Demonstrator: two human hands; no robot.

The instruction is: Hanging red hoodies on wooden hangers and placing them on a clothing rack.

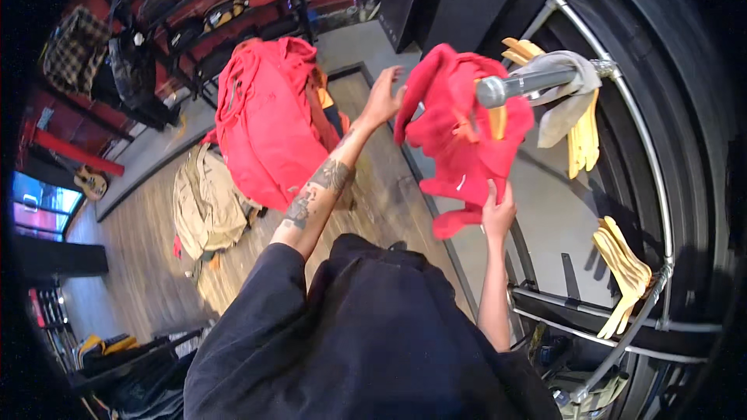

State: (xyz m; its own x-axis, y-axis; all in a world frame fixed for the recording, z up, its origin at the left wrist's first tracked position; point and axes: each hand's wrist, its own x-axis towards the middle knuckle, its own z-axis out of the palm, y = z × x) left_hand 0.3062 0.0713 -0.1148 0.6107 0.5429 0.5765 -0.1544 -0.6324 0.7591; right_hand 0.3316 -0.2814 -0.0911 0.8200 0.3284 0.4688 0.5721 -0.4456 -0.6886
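Occupying the left, piled red garments (268, 132) bear one unreadable mark (271, 97). The left hand (384, 97), released, is beside a separate red garment (443, 152) near the pipe rail (538, 82); the right hand (498, 211) grips the garment's lower edge.

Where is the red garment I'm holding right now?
In the head view, the red garment is right of center, held low by your right hand, partly behind the metal rail's end and left of the gray garment.
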